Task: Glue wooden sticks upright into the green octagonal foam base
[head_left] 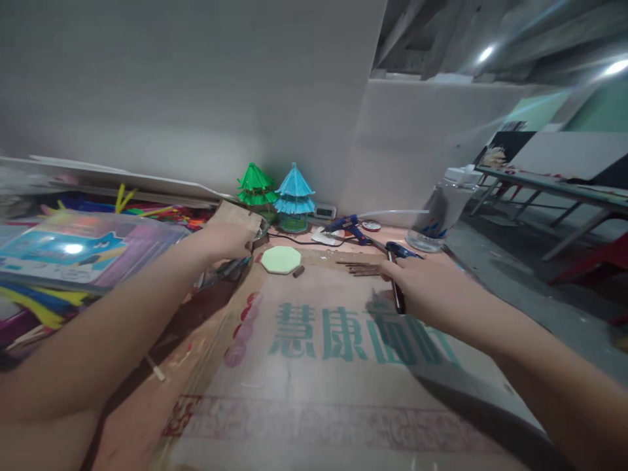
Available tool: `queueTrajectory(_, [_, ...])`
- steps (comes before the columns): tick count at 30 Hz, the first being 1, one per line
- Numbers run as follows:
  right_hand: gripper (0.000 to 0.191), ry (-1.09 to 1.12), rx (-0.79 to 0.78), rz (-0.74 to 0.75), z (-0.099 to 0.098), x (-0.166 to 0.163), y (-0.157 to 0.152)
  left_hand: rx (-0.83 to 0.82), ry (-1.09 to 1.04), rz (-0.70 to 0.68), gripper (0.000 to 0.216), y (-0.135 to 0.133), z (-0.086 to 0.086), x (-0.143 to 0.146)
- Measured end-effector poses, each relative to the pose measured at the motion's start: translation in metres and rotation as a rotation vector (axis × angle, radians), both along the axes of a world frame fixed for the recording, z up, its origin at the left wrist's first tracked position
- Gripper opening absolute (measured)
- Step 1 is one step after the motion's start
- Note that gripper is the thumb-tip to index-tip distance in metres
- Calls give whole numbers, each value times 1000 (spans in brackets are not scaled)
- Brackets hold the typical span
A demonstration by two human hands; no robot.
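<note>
A slim, straight, dark, glossy tool (397,297) is held right of the pale-green octagonal board (280,260), pinched by the fingers of the right hand (428,282); left of the board, the finger state of the left hand (229,242) cannot be told.

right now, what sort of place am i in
Probably a craft workspace: there's a glue gun, a green model house beside a blue model house, and bright strips at the left.

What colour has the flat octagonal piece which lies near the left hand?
The octagonal piece is pale yellow-green, as the head view shows.
</note>
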State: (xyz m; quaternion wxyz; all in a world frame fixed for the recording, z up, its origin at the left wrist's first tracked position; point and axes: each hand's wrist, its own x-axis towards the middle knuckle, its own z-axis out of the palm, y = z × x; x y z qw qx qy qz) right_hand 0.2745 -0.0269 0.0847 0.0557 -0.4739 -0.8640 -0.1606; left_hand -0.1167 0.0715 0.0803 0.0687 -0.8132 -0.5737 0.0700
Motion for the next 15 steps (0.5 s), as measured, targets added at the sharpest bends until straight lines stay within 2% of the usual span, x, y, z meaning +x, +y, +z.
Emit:
queueTrajectory(2, [6, 37, -67, 35, -2, -16, -2, 20, -38, -48, 36, -2, -5, 13])
queueTrajectory(5, [12, 208, -123, 122, -13, -37, -6, 30, -112, -199, 36, -7, -22, 43])
queueTrajectory(6, [14, 266, -127, 162, -21, -41, -6, 11, -131, -271, 34, -8, -29, 53])
queueTrajectory(8, [17, 359, -117, 256, -38, -48, -6, 36, -210, -520, 37, -9, -45, 68])
queueTrajectory(9, [17, 405, -99, 312, -47, -50, -6, 72, -230, -571, 37, -9, -52, 72])
queueTrajectory(12, [21, 548, -70, 462, -69, -50, -3, 186, -264, -608, 35, -6, -65, 76])
queueTrajectory(15, [26, 738, -69, 504, -76, -45, 1, 205, -316, -601, 27, -7, -69, 75])
